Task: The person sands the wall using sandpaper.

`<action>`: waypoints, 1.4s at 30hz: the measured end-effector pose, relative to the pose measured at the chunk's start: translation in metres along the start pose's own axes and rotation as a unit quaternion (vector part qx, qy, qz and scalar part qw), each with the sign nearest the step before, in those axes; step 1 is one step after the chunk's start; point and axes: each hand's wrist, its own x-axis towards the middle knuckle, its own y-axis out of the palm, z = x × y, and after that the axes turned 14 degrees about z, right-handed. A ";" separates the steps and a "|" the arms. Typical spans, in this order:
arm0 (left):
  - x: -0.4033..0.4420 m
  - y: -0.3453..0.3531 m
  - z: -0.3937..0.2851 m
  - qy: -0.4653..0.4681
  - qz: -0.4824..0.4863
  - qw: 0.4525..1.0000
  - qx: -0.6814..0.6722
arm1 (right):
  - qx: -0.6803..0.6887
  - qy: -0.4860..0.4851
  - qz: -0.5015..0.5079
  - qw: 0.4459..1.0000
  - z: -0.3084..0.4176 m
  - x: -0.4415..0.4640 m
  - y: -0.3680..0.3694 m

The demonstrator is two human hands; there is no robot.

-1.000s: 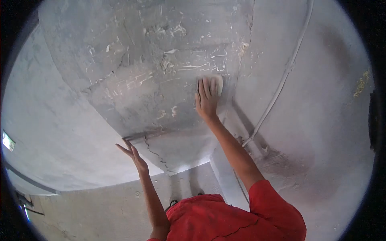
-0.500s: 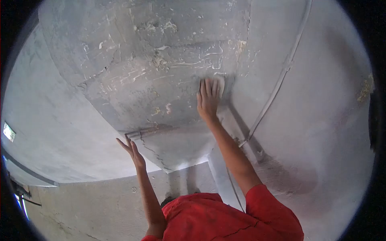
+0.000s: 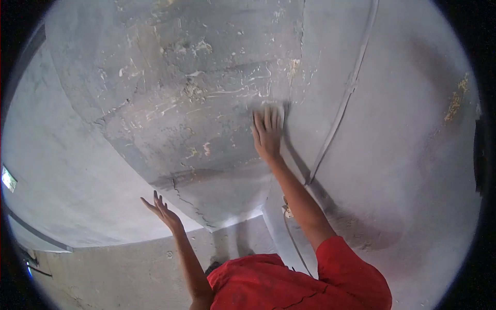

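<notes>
My right hand lies with its fingers stretched over a pale, flat sheet that looks like sandpaper, pressing it against the patchy grey wall surface. Only the sheet's edge shows past the fingertips; the rest is under them. My left hand is raised in the air at the lower left, fingers spread and holding nothing. It is near the lower edge of the grey patch, beside a dark crack. Both arms reach out from red sleeves.
A raised conduit strip runs down the surface at right. A cable hangs near the right forearm. Yellowish flaking marks the far right, and a small bright opening shows at far left.
My left hand has dropped down and slightly left, its fingers more spread. My right hand stays on the sheet against the wall, now lower on the patch. The view has shifted a little.
</notes>
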 end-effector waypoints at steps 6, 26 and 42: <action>-0.002 -0.007 -0.001 0.005 -0.029 1.000 -0.010 | 0.023 -0.012 0.084 0.996 -0.012 -0.093 0.064; -0.024 0.006 -0.015 -0.041 0.034 0.998 0.029 | 0.059 -0.015 0.001 0.998 0.147 0.037 0.028; -0.009 -0.042 -0.009 -0.041 0.051 0.997 0.037 | 0.027 -0.083 0.005 0.996 0.201 0.029 0.062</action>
